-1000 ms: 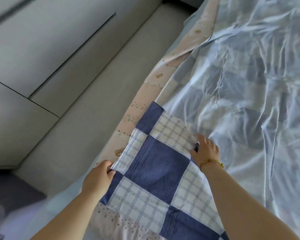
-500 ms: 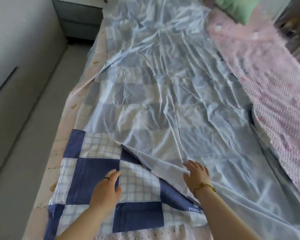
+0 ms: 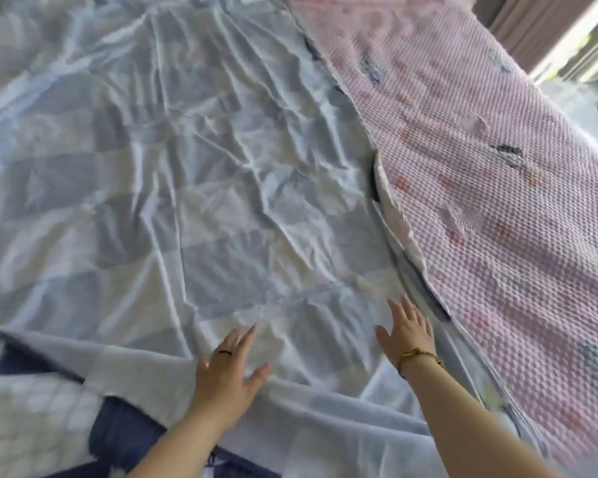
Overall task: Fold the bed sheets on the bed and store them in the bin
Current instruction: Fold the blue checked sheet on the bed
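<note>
Both forearms extend forward from the lower edge of the view, palms down. The left hand lies flat on the checked bed sheet, fingers spread and pointing away from the person, grasping nothing; a dark ring sits on one finger. The right hand is likewise open and flat on the same sheet, fingers splayed, holding nothing, with a gold bracelet at the wrist. It rests just beside the edge of the pink textured blanket, which overlaps the sheet's right side. The sheet is spread pale side up, wrinkled, across the bed. At lower left a turned-back corner shows its dark blue and white checks. The picture is blurred.
</note>
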